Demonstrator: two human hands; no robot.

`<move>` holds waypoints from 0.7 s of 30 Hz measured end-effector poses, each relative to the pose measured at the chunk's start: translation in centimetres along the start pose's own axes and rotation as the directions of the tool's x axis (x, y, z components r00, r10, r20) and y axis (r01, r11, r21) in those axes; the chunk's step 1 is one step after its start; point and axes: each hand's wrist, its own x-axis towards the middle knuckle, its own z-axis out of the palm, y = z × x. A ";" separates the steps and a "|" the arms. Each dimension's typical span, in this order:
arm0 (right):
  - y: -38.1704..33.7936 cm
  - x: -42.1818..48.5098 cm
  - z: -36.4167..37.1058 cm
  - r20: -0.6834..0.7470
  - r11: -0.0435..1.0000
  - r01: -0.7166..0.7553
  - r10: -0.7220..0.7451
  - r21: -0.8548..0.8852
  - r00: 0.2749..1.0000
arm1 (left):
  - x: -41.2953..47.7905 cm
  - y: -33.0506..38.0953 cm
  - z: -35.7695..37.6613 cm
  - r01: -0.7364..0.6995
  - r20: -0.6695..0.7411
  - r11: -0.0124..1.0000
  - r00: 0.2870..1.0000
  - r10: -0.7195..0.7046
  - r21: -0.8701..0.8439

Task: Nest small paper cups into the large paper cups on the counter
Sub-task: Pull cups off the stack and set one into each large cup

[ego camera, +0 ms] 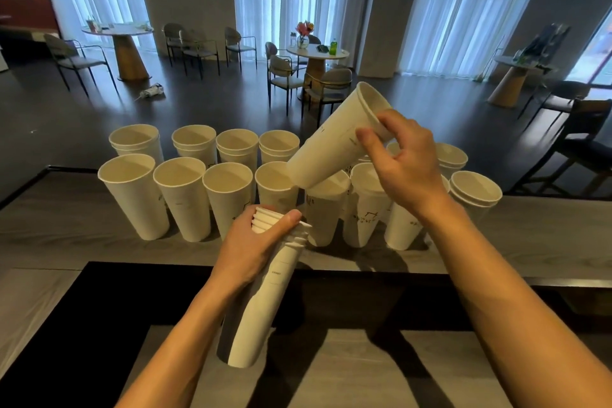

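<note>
Nearest to the camera, the left hand [246, 242] is holding a tall stack of small cups [255, 315] in front of the body. Its fingers are wrapping around the upper rims, and the bottom of the stack is hanging free over the lower ledge. Paper cups like these are probably very light and thin-walled, so a hard squeeze could dent them. I think the rolled rim, the stiffest part, is the safest place for holding. A little farther, the right hand [407, 169] is lifting 1 tilted cup [331, 146] above the worktop [49, 228], with the fingers [390, 122] pinching its rim. Under it, the large cups [132, 195] are standing upright in 2 rows, close together and partly touching. Such empty cups are likely tipping easily, so a gentle drop from above seems best. Several cups in the far row [135, 142] are showing double rims. Behind, round tables [117, 30] and chairs are standing in the room.
</note>
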 end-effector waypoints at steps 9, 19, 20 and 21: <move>2.0 -0.9 2.0 0.153 0.909 0.255 -0.215 -0.330 0.965 | 0.7 0.5 0.7 -0.013 -0.003 1.000 1.000 0.013 -0.009; 3.6 -2.1 5.6 0.622 0.880 0.262 0.048 -0.396 0.781 | 1.5 0.0 0.9 -0.020 -0.011 1.000 1.000 0.020 -0.014; 3.8 -2.4 6.0 0.631 0.885 0.255 0.055 -0.390 0.774 | 1.5 0.1 0.9 -0.018 -0.008 1.000 1.000 0.017 -0.020; 4.0 -2.7 6.4 0.634 0.888 0.252 0.055 -0.384 0.771 | 1.6 0.1 0.9 -0.018 -0.006 1.000 1.000 0.017 -0.026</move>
